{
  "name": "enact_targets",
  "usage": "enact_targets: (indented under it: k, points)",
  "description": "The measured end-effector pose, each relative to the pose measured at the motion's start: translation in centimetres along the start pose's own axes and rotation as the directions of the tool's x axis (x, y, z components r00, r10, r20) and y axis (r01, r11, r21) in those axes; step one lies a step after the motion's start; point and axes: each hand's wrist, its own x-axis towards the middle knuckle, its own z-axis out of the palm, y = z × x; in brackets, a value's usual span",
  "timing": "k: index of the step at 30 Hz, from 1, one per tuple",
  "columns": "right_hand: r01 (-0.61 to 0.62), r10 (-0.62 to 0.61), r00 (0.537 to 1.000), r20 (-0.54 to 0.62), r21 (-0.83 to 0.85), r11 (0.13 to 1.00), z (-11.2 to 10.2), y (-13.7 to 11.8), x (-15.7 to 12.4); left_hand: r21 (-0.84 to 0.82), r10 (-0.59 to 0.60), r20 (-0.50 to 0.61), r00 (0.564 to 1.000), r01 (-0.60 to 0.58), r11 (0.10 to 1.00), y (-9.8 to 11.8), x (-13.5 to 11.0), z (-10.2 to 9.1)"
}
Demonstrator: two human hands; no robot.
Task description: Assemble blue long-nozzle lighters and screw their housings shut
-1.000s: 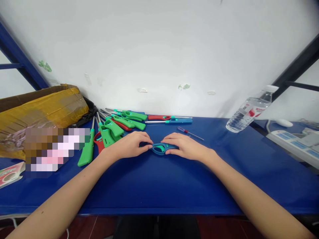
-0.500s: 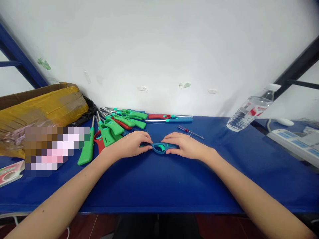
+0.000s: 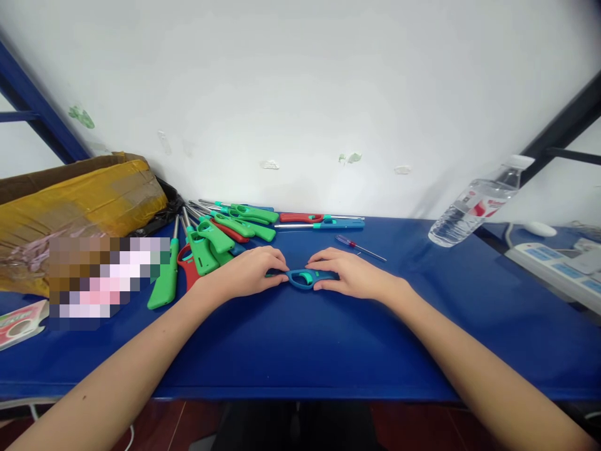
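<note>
A blue gas lighter [image 3: 297,285] with a teal trigger lies crosswise on the blue table, between my hands. My left hand [image 3: 257,270] pinches its left end, where the barrel is mostly covered by my fingers. Around the handle on the right side, my right hand [image 3: 353,273] is closed, thumb below and fingers above. Behind my left forearm is a pile of green and red lighters [image 3: 216,237]. A red lighter [image 3: 300,217] and another blue lighter [image 3: 342,223] lie end to end near the wall.
A screwdriver [image 3: 360,247] with a clear purple handle lies beyond my right hand. At right stand a water bottle [image 3: 474,203] and a white power strip [image 3: 556,269]. A taped cardboard box [image 3: 94,200] and a pixelated patch fill the left side. The table's front edge [image 3: 300,393] is nearest me.
Both hands keep their hold on the blue lighter in nearly the same place. The whole view has shifted very slightly.
</note>
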Motion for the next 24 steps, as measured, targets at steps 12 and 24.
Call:
enact_targets:
  k: [12, 24]
  points:
    - [-0.080, 0.079, 0.997, 0.009, 0.060, 0.995, 0.21, 0.01, 0.20, -0.011, 0.003, -0.028, 1.000, -0.003, 1.000, -0.31, 0.10, 0.62]
    - [-0.130, 0.135, 0.990, -0.044, 0.099, 0.987, 0.44, -0.67, 0.28, -0.104, -0.064, -0.041, 0.997, 0.059, 0.993, 0.42, 0.29, 0.65]
